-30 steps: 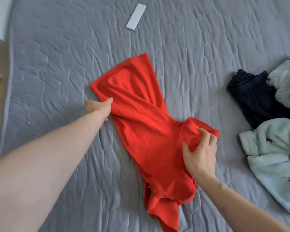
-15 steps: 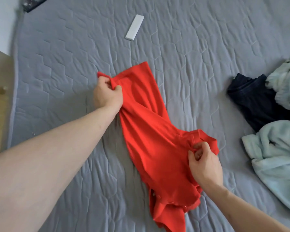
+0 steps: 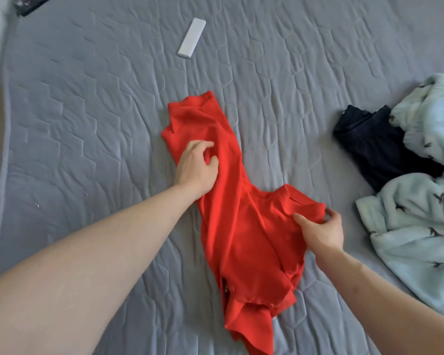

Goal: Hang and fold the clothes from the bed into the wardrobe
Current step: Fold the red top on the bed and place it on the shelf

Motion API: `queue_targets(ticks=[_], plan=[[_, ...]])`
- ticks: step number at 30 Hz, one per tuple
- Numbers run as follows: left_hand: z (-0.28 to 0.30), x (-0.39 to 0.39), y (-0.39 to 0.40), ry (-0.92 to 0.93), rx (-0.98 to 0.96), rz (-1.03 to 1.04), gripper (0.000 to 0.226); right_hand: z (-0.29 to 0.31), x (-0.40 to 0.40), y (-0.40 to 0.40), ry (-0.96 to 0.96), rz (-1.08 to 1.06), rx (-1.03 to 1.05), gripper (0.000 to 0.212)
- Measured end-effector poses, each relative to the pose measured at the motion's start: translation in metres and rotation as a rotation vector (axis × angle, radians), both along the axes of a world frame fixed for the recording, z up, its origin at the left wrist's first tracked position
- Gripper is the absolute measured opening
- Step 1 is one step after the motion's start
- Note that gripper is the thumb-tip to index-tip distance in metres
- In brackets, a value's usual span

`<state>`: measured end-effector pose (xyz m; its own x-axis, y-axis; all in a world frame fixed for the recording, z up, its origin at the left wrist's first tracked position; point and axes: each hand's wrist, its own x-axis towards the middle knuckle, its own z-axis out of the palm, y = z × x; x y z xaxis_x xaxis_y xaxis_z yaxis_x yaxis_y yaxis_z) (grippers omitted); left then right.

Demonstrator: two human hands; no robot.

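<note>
On the grey quilted bed (image 3: 92, 119) a red button-front shirt (image 3: 244, 226) lies in a long, rumpled strip, running from near the middle of the mattress down toward the person. The left hand (image 3: 196, 169) rests on its upper part with fingers loosely curled, pressing or gathering cloth; whether it truly pinches a fold I cannot tell. The right hand (image 3: 318, 229) has thumb and fingers closed on the edge of the flap that sticks out to the right, probably a sleeve. This looks like the folding step, partway through: the shirt is narrowed but not yet squared up. The next move, I judge, calls for laying that flap flat across the body and smoothing the creases before doubling the length. Counting what is here: one red shirt, one dark navy garment (image 3: 374, 147) at the right, and pale blue fleece (image 3: 418, 221) in two heaps around it, though whether that is one item or two I cannot say. One small white rectangular object (image 3: 192, 37) sits well apart near the far end. The wardrobe is not in view.
</note>
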<state>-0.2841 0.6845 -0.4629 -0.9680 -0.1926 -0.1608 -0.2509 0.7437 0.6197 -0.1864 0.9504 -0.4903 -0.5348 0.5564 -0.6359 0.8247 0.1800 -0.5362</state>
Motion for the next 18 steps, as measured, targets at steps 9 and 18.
queue_targets(ticks=[9,18], plan=[[0.006,0.117,-0.020,-0.086,0.144,0.145,0.025,0.038,0.008,-0.010,0.164,0.174,-0.018,0.009],[0.002,0.219,0.000,-0.307,0.276,0.387,0.032,0.045,0.063,-0.089,0.265,1.167,-0.114,0.052]])
